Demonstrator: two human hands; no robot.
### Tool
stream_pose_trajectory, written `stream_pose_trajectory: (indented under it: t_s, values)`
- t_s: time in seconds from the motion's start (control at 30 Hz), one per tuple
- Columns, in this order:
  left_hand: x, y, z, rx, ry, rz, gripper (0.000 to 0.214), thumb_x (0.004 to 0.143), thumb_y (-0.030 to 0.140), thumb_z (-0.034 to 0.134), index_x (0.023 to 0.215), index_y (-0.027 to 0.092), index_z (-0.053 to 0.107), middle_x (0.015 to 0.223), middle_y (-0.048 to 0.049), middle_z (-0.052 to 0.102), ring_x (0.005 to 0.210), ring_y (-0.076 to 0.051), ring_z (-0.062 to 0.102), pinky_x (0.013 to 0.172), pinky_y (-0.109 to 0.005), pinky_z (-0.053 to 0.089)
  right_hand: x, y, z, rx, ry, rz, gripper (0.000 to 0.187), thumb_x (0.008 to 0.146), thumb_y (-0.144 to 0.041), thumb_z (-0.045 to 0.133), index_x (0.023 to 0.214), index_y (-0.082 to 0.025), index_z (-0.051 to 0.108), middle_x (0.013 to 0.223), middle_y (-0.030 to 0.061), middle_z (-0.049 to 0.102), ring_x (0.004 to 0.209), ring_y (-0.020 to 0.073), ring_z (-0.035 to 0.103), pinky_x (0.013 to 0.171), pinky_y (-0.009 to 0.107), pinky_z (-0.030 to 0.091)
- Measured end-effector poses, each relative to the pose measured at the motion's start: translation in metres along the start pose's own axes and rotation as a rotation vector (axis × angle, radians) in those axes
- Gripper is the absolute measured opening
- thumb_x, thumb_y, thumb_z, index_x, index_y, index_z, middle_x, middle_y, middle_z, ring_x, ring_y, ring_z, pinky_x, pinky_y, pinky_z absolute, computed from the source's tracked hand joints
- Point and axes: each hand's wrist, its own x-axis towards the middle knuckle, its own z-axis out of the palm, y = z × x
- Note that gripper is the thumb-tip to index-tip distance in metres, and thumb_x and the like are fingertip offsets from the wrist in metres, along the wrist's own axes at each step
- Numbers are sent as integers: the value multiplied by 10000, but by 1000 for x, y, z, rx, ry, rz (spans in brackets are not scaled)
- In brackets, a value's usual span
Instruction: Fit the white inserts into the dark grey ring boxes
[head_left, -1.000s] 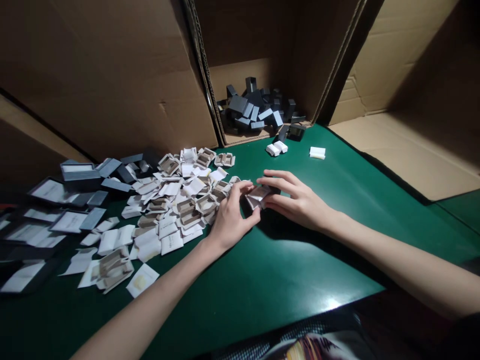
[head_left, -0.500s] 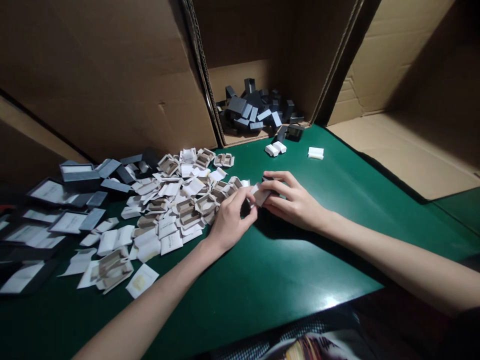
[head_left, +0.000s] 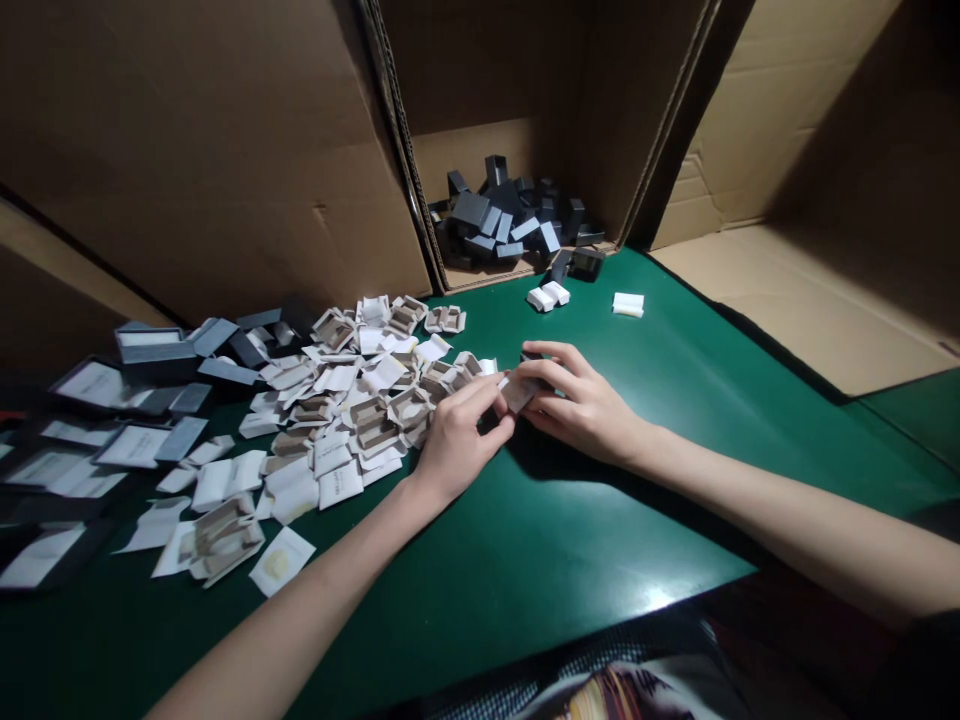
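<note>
Both hands meet over the middle of the green table. My left hand [head_left: 459, 430] pinches the left edge of a small white paper insert [head_left: 517, 393] between thumb and fingers. My right hand [head_left: 585, 408] is closed around a small dark box [head_left: 530, 355], mostly covered by the fingers, with the insert against it. Whether the insert is partly inside the box cannot be made out. Just left of my left hand spreads a heap of white folded paper inserts [head_left: 375, 425], some showing grey-brown insides.
Dark boxes [head_left: 472, 212] lie piled in an upright carton [head_left: 480, 150] at the back. More dark boxes with white linings [head_left: 142, 440] lie at the left. Two white pieces [head_left: 549, 296] and a white folded piece [head_left: 628, 304] rest on the green table [head_left: 465, 600]. Another carton [head_left: 810, 290] stands right.
The insert between my hands has turned slightly and shows more of its face. Both hands stay in nearly the same place; the whole view has shifted a little.
</note>
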Motion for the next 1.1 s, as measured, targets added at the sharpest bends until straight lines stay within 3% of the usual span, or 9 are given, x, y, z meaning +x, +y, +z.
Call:
stream_pose_trajectory:
  t_s: [0.17,0.33,0.47,0.57,0.67,0.73,0.93,1.0,1.1]
  values:
    - [-2,-3,0,4,1,30,137,832,107,550,708,164,536,1107,-82,634,1069,-193,604,897,-292,467,-4,3,-1,3,-35,7,139,849,-186,571,716,-172,607,1150,132,618,1247,284,449,890,449,497]
    - [-3,-2,-1,65,-64,25,95,868,161,536,777,164,563,1009,-72,628,1032,-201,597,895,-334,480,-5,8,-7,-45,-69,-40,126,872,-193,563,760,-198,620,1236,51,626,1235,241,497,976,458,380]
    - [-4,1,-2,109,-58,35,109,891,171,503,874,150,608,1297,-117,493,1184,-216,506,1007,-370,427,-2,10,-16,21,-40,-29,140,880,-134,543,892,-237,637,1125,-2,690,1176,204,560,1006,457,311]
    - [-5,3,-2,161,-86,69,163,893,159,487,957,157,637,1309,-118,460,1196,-219,485,995,-363,441,0,11,-27,192,116,115,149,854,-145,574,931,-247,652,1024,17,719,1064,210,625,924,431,400]
    - [-5,5,-1,296,-107,106,216,888,147,480,1040,170,632,1225,-122,488,1116,-228,511,929,-383,471,-1,18,-35,393,364,415,105,845,-193,590,873,-235,682,934,35,715,922,199,654,793,367,487]
    - [-4,6,1,425,-95,131,261,882,152,487,1110,182,610,1163,-126,515,1053,-243,520,883,-423,479,-5,28,-36,481,447,615,104,846,-245,594,841,-226,696,886,32,705,863,189,647,759,341,496]
    - [1,12,9,617,-113,245,298,867,96,468,1146,102,571,1151,-150,560,1102,-266,495,954,-456,448,-25,65,-18,722,291,973,207,797,-373,632,750,-182,695,721,22,675,674,150,600,661,287,478]
    - [1,14,11,643,-131,242,310,865,86,460,1160,82,557,1153,-154,571,1108,-265,498,965,-442,454,-26,72,-12,772,259,990,213,791,-384,637,756,-181,690,711,18,666,660,144,588,649,279,471]
    - [5,15,10,667,-168,234,319,855,86,473,1164,73,551,1135,-146,589,1081,-254,513,959,-414,467,-19,78,-7,783,169,845,207,820,-377,604,786,-188,681,774,28,668,724,157,597,700,295,470]
